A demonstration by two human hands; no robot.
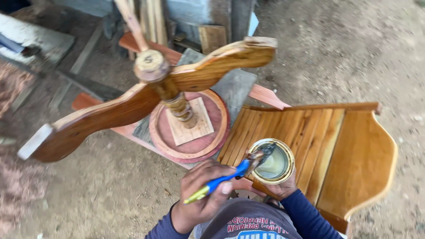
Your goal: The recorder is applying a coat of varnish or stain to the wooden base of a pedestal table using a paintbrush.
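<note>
Right hand cupping round varnish tin, left hand pinching blue-handled brush

Right in the middle, an upturned pedestal table base stands on its round reddish top, with a pale square plate where the turned column meets it. Its curved, varnished legs spread wide, one pale foot end poking toward the left. The whole piece rests on a grey slab laid over reddish planks. To the right, a slatted, amber-varnished wooden panel lies on the dirt ground. Behind, loose boards and offcuts lean together, and a pale plank sits far left.
</note>
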